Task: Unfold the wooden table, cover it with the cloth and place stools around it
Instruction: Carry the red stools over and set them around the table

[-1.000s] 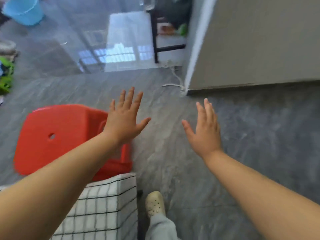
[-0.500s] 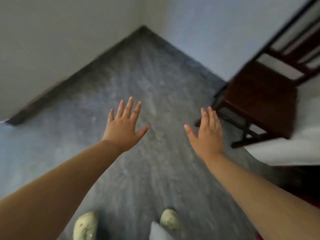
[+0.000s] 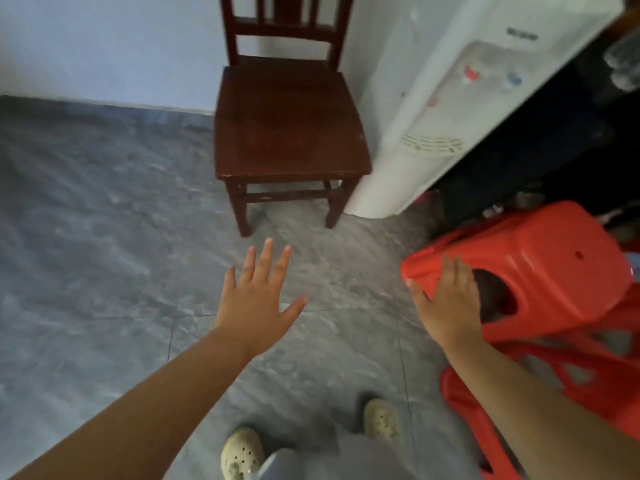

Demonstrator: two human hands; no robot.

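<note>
A stack of red plastic stools [image 3: 540,271] stands at the right, the top one with a small hole in its seat. My right hand [image 3: 446,303] reaches toward its near left side with fingers spread, overlapping the stool's edge; whether it touches is unclear. My left hand [image 3: 258,299] hovers open over the grey floor, holding nothing. The table and cloth are out of view.
A dark wooden chair [image 3: 287,123] stands ahead against the pale wall. A white water dispenser [image 3: 426,109] leans into view right of it, with dark clutter behind. Grey tiled floor [image 3: 104,237] spreads to the left. My feet in pale clogs [image 3: 242,452] show below.
The view has swung right: the red stool beside the checked cloth left the frame, then the corner and chair came in, and now a stack of red stools is at my right hand.
</note>
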